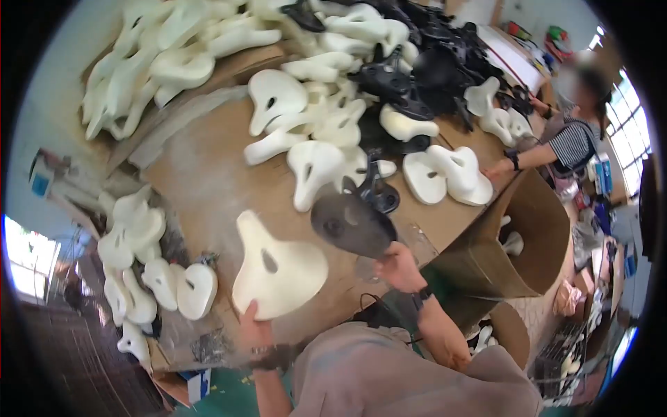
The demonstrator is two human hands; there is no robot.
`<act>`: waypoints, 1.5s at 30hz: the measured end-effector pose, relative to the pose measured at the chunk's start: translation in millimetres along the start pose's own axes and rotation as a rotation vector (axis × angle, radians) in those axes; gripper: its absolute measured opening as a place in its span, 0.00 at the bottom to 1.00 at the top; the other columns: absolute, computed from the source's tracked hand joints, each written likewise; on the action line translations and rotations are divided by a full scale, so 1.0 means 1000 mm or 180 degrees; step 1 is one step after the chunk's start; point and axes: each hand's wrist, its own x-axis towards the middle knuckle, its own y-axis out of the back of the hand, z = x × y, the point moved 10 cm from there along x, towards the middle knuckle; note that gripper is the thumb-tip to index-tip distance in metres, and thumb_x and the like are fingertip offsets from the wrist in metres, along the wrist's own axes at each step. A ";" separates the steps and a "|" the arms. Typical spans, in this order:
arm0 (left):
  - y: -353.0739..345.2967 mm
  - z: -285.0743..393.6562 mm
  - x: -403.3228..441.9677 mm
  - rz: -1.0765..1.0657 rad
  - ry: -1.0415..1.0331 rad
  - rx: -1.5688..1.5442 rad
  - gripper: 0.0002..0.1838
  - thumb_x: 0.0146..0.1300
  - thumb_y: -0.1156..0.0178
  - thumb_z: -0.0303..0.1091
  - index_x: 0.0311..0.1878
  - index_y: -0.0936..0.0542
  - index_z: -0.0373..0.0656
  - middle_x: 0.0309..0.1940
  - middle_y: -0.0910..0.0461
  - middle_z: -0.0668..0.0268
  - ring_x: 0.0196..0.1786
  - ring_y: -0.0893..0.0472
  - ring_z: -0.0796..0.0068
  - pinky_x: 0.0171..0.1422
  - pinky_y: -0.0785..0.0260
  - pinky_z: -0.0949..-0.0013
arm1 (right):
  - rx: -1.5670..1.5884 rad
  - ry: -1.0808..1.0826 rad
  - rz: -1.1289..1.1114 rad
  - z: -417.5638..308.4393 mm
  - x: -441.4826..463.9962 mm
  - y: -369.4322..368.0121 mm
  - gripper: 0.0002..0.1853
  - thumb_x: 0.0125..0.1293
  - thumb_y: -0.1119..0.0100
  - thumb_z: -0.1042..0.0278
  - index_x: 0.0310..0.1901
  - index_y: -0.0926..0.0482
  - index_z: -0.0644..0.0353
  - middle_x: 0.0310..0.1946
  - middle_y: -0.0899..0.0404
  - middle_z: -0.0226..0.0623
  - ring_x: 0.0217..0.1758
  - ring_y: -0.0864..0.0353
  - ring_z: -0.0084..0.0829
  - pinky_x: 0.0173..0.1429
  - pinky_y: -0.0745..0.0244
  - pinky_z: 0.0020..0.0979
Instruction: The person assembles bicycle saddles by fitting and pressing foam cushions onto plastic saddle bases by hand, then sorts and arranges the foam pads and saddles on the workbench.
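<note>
My left hand (pixel 256 330) grips the rear edge of a cream foam saddle pad (pixel 292 274), which has a slot in its middle and its narrow nose pointing up and away. To the right, my right hand (pixel 399 267) is closed on the near end of a dark saddle-shaped piece (pixel 351 222), slightly blurred, held above the table. The two pieces are close together but apart. Just beyond the dark piece lies a black saddle base (pixel 379 187). A white saddle pad (pixel 314 170) rests behind them on the brown table (pixel 201 174).
Piles of white pads (pixel 184 62) and black bases (pixel 445 69) cover the far side. More pads (pixel 132 233) lie at the left. A cardboard box (pixel 486 260) stands at the right, and beyond it a co-worker (pixel 577 139) reaches toward white pads (pixel 448 174).
</note>
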 end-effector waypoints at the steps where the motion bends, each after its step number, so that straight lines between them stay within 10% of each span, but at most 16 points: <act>1: -0.003 0.000 0.004 -0.0131 -0.0001 -0.0032 0.28 0.70 0.43 0.32 0.72 0.33 0.36 0.66 0.25 0.58 0.67 0.25 0.59 0.73 0.33 0.53 | -0.0431 0.0394 0.0121 -0.007 -0.012 -0.007 0.12 0.66 0.51 0.66 0.43 0.23 0.67 0.31 0.20 0.41 0.27 0.25 0.35 0.31 0.28 0.39; 5: -0.023 0.016 0.002 -0.0434 -0.0078 0.0131 0.29 0.71 0.42 0.34 0.73 0.34 0.37 0.68 0.27 0.59 0.69 0.26 0.60 0.73 0.33 0.55 | -0.1745 0.1240 -0.0149 -0.024 -0.058 -0.058 0.23 0.78 0.48 0.49 0.52 0.21 0.64 0.45 0.15 0.39 0.41 0.15 0.29 0.40 0.21 0.35; 15: -0.055 0.036 -0.012 -0.1290 -0.0271 0.0312 0.28 0.78 0.49 0.37 0.75 0.38 0.35 0.69 0.29 0.59 0.70 0.27 0.62 0.73 0.34 0.57 | -0.3397 0.3446 0.0340 -0.038 -0.145 -0.179 0.20 0.80 0.51 0.57 0.56 0.22 0.68 0.47 0.19 0.31 0.49 0.25 0.23 0.58 0.30 0.27; 25: -0.076 0.031 -0.019 -0.1481 -0.0314 0.0648 0.30 0.74 0.48 0.34 0.76 0.40 0.38 0.66 0.29 0.64 0.66 0.30 0.73 0.69 0.37 0.69 | -0.3231 0.3048 -0.0127 -0.010 -0.121 -0.194 0.25 0.80 0.54 0.53 0.63 0.23 0.67 0.62 0.23 0.38 0.68 0.30 0.32 0.75 0.44 0.33; 35: -0.109 0.044 -0.029 -0.1636 -0.0271 0.0322 0.28 0.73 0.51 0.27 0.75 0.39 0.36 0.67 0.28 0.61 0.67 0.29 0.70 0.73 0.38 0.65 | -0.3389 0.3358 0.0023 -0.011 -0.116 -0.189 0.28 0.79 0.51 0.49 0.66 0.27 0.66 0.63 0.26 0.38 0.64 0.29 0.30 0.71 0.38 0.30; 45: -0.111 0.042 -0.024 -0.1559 -0.0343 0.0296 0.28 0.73 0.46 0.28 0.74 0.37 0.36 0.64 0.26 0.62 0.65 0.27 0.72 0.71 0.36 0.66 | -0.3756 0.3370 0.0208 -0.010 -0.089 -0.159 0.21 0.75 0.45 0.68 0.65 0.28 0.68 0.61 0.24 0.46 0.64 0.26 0.37 0.70 0.35 0.34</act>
